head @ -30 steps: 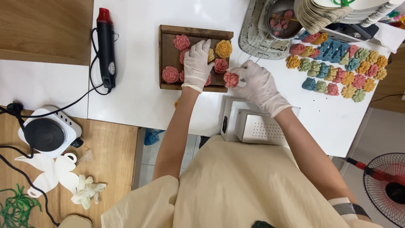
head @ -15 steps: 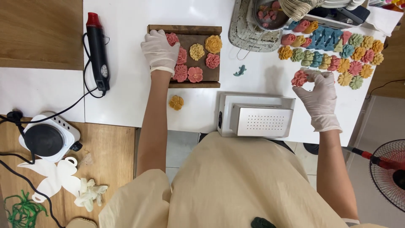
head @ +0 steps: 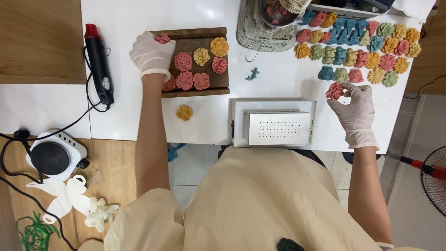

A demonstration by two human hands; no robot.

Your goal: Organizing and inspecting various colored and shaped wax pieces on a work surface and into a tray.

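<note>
My left hand (head: 151, 55), in a white glove, rests on the left end of a shallow wooden tray (head: 218, 84) and covers a pink flower piece there. Inside the tray lie several pink and yellow flower-shaped pieces (head: 193, 69). My right hand (head: 357, 111), also gloved, pinches a pink flower piece (head: 334, 90) between thumb and fingers, just below a spread of many coloured flower pieces (head: 367, 51) on the white table (head: 278, 83). A single orange flower piece (head: 184, 112) lies below the tray.
A white perforated box (head: 276, 126) sits at the table's front edge. A black heat gun (head: 99, 65) lies left of the tray, its cord running to a small hot plate (head: 53, 155). A metal strainer on a grey tray (head: 267, 21), a small teal piece (head: 252, 73) and a fan (head: 434, 179) are nearby.
My right hand carried the pink flower from the tray rightward to below the coloured spread. My left hand shifted from the tray's middle to its left end.
</note>
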